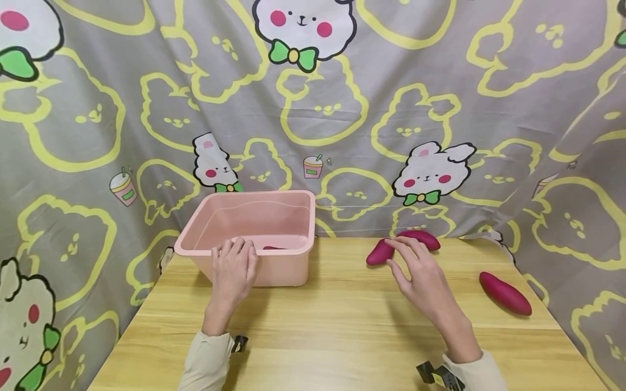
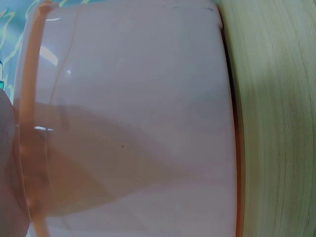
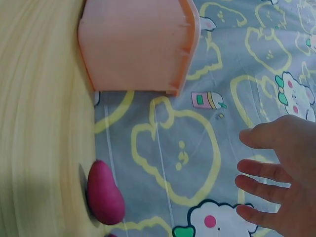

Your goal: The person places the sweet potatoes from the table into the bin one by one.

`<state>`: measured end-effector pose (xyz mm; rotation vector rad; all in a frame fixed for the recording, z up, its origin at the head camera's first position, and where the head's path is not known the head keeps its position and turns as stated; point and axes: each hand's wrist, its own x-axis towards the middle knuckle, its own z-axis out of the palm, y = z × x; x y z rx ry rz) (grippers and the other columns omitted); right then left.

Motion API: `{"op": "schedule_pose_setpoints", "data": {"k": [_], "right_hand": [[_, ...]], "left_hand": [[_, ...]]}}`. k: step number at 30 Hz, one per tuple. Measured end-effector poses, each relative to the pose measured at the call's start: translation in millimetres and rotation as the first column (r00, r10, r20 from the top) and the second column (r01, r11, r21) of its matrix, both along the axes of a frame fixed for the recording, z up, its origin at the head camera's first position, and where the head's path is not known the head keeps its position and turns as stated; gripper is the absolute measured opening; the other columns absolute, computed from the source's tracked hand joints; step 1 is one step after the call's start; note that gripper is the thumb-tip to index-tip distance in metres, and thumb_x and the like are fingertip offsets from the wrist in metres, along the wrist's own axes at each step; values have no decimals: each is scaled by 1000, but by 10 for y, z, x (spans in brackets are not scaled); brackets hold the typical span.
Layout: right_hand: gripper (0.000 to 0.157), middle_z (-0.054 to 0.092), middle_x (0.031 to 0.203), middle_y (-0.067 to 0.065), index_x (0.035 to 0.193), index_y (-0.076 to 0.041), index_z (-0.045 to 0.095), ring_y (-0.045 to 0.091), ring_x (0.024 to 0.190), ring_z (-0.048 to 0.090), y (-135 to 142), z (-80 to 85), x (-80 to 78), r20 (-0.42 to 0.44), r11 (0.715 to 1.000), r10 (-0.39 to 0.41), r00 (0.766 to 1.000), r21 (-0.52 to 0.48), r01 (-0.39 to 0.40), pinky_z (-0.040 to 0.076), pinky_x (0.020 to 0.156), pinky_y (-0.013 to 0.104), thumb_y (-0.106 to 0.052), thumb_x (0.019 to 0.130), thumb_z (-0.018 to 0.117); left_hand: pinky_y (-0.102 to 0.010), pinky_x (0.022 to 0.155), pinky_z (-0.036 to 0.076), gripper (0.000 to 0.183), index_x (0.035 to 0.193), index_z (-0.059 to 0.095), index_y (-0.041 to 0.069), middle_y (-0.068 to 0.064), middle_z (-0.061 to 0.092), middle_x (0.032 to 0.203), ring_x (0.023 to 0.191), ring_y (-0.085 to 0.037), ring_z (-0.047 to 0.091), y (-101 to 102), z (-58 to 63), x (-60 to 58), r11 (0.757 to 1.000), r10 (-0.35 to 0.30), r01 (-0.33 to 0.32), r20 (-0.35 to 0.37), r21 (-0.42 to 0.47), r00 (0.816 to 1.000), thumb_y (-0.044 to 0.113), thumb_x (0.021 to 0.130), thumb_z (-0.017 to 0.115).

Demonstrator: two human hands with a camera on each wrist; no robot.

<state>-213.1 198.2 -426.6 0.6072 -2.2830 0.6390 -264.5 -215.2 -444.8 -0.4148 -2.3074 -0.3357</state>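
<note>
My left hand (image 1: 233,271) grips the front rim of a pink plastic bin (image 1: 283,269), its fingers curled over the edge. A sliver of something purple (image 1: 275,248) shows inside, mostly hidden by the front wall. My right hand (image 1: 424,277) hovers with fingers spread over two purple sweet potatoes at the table's back edge. The nearer sweet potato (image 1: 380,253) sits just beyond the fingertips; in the right wrist view the hand is apart from that sweet potato (image 3: 104,193). Partly behind the fingers lies the other sweet potato (image 1: 426,239).
Farther right, a third sweet potato (image 1: 505,294) lies on the wooden table (image 1: 313,342) near its right edge. A grey curtain (image 1: 342,125) with cartoon rabbits hangs behind and on both sides, close to the bin's back.
</note>
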Motion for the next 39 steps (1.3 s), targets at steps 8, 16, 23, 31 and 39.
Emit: {"op": "schedule_pose_setpoints", "data": {"k": [8,16,23,31,39], "right_hand": [[50,61,129,12,133,-7,65,32,118,57,191,33,10,18,997,-62,998,-39,63,48,97,52,-3,86,79],[50,60,129,15,133,-6,64,36,119,57,408,67,36,17,985,-149,989,-84,149,49,91,59,0,85,79],[52,59,127,18,132,-5,64,39,118,56,576,75,64,16,978,-180,984,-100,181,48,90,63,3,83,79],[49,59,127,22,131,-3,63,46,120,53,798,78,82,19,962,-233,972,-141,233,43,91,66,1,84,78],[46,59,125,27,128,0,65,51,117,53,1041,9,76,1,948,-271,963,-174,267,39,96,68,4,84,77]], "left_hand": [[-57,86,35,33,93,59,7,-14,63,97,92,-39,53,5,-4,2,1000,-11,11,-17,8,1000,25,104,33],[-57,86,34,35,92,59,8,-13,63,96,92,-39,53,-2,-2,-21,1000,-11,11,-22,9,1000,26,105,32],[-57,86,34,34,92,59,8,-14,63,97,93,-39,53,-4,-13,-21,1000,-14,14,-19,10,1000,26,104,33],[-57,85,35,36,93,60,7,-14,63,96,92,-40,53,-4,-17,-19,1000,-13,14,-24,13,1000,27,105,32],[-57,85,34,35,93,60,7,-14,64,97,94,-40,54,-2,-6,-14,1000,-13,13,-2,19,1000,27,105,33]]}}
